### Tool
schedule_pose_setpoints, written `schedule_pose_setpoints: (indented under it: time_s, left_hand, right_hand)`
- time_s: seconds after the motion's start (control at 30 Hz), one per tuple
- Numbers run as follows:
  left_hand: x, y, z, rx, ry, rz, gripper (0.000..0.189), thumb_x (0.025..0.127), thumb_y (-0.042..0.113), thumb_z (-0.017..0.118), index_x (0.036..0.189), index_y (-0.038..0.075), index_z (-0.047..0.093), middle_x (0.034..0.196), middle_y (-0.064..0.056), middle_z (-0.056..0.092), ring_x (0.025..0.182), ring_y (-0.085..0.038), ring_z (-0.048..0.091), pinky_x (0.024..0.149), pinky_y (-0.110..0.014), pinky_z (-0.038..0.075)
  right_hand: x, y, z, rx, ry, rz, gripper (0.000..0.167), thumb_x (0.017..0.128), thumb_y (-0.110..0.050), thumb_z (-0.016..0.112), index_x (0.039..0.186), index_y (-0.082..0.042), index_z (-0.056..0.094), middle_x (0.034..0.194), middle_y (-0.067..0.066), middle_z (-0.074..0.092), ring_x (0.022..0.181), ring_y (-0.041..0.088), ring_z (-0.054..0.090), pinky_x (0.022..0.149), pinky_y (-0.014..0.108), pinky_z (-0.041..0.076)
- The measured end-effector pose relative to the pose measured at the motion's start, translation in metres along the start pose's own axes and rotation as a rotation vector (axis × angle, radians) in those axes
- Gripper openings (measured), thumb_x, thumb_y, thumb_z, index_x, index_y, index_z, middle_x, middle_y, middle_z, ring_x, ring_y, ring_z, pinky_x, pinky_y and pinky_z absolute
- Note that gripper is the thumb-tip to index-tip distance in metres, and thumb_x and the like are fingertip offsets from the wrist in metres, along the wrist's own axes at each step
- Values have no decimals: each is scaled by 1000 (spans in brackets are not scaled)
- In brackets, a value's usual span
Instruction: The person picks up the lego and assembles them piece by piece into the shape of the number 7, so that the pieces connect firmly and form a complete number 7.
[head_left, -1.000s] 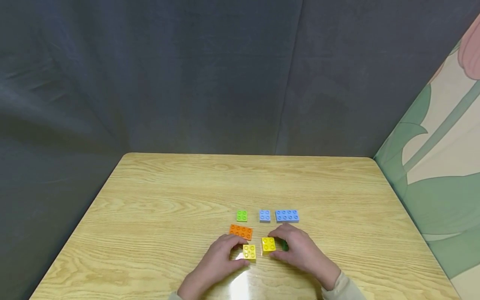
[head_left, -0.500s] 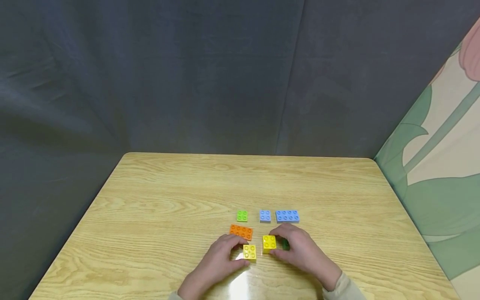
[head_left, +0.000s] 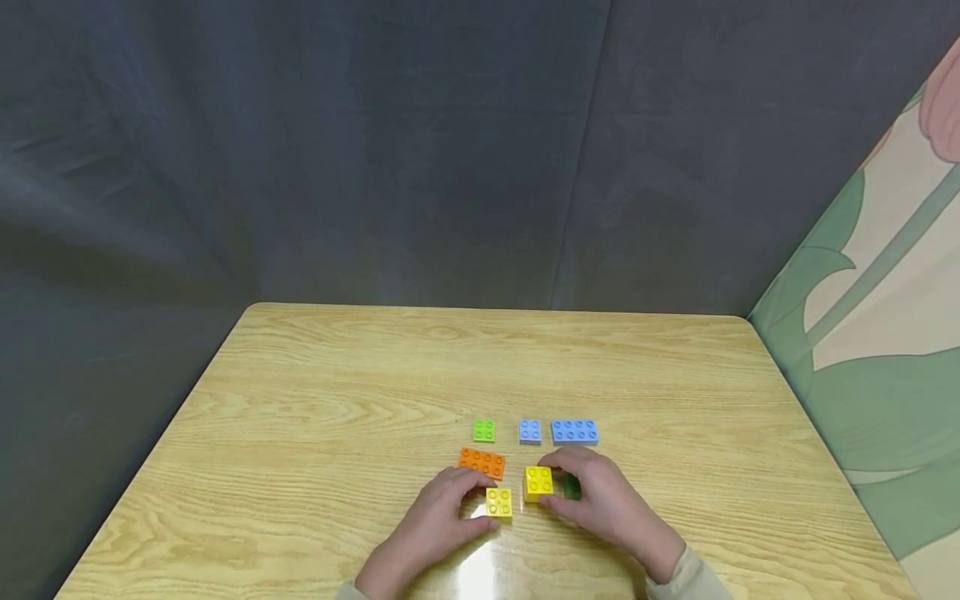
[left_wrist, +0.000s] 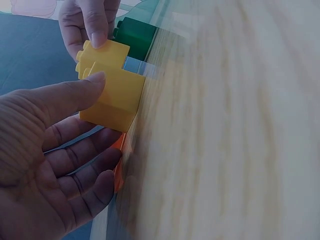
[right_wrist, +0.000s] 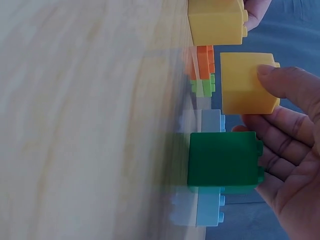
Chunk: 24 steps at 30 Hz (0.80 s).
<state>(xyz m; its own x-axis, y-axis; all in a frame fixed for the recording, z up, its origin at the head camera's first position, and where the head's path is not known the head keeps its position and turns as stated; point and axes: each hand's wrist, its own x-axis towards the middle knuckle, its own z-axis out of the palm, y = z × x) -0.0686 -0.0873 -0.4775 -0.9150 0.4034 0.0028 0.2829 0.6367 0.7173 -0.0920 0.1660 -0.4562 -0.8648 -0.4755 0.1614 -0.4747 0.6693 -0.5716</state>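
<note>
My left hand [head_left: 438, 521] pinches a square yellow toy brick [head_left: 498, 503] between thumb and fingers; it sits on the table with its studs up. Just to the right, my right hand [head_left: 596, 496] grips a second yellow brick [head_left: 538, 483]. The right wrist view shows this second yellow brick [right_wrist: 245, 85] raised off the tabletop, with the thumb on its side. A dark green brick [right_wrist: 222, 160] stands on the table beside the right hand's fingers; in the head view that hand partly covers it. The two yellow bricks are apart in the head view.
Behind the hands lie a flat orange brick [head_left: 482, 463], a small lime green brick [head_left: 484, 431], a small blue brick [head_left: 530, 432] and a long blue brick [head_left: 574, 432]. The wooden table [head_left: 337, 375] meets a dark cloth [head_left: 420, 167] at its far edge.
The right hand's yellow brick has risen slightly, its top shifting up in the head view, and more of the green brick shows. The left hand and its brick have stayed put.
</note>
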Motion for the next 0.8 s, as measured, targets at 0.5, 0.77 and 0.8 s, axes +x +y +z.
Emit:
schedule_pose_setpoints:
  time_s: [0.5, 0.77, 0.8]
  left_hand:
    - [1, -1, 1, -1, 10, 4, 41, 81, 37, 79, 116, 20, 67, 108, 13, 61, 96, -7, 53, 86, -31, 48]
    - [1, -1, 2, 0, 8, 8, 41, 81, 37, 78, 117, 21, 66, 108, 14, 60, 95, -7, 53, 85, -30, 48]
    - [0, -1, 2, 0, 7, 8, 41, 81, 37, 78, 117, 21, 66, 107, 14, 60, 95, -7, 53, 85, -30, 48]
  right_hand:
    - [0, -4, -1, 24, 54, -43, 35, 79, -20, 82, 112, -14, 71, 111, -5, 68, 103, 15, 61, 86, 39, 54]
    - [0, -7, 0, 59, 79, -99, 35, 79, -19, 82, 111, -14, 70, 108, -7, 67, 95, 13, 62, 80, 33, 55]
    - [0, -8, 0, 69, 79, -108, 34, 79, -18, 82, 111, -14, 70, 107, -7, 67, 94, 14, 63, 79, 33, 55]
